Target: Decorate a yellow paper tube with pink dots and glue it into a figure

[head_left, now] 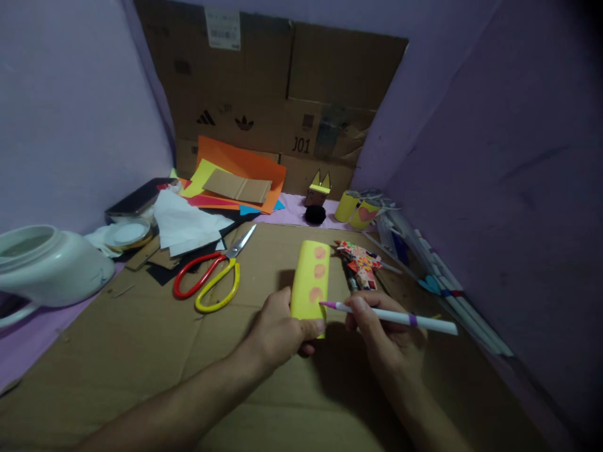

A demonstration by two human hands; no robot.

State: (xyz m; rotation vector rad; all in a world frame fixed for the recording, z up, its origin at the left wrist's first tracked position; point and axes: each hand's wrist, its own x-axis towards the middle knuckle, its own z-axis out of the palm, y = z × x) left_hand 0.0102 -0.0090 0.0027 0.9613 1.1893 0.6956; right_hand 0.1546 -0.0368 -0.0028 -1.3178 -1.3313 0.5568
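My left hand is closed around the lower end of a yellow paper-covered tube, with the thumb over its front. Three reddish-orange round spots run in a column along the tube. In my right hand is a white felt-tip marker with a purple tip and a purple band, held in a pinch. The marker's tip is at the right edge of the tube, just below the lowest spot; whether it touches I cannot tell. Left of the tube lie scissors with one red and one yellow handle, blades pointing away.
A white teapot-like vessel stands at the left. Coloured paper sheets, white tissue and cardboard pieces lie at the back left. Behind are yellow rolls and a black pom-pom. Patterned tools and white sticks lie right.
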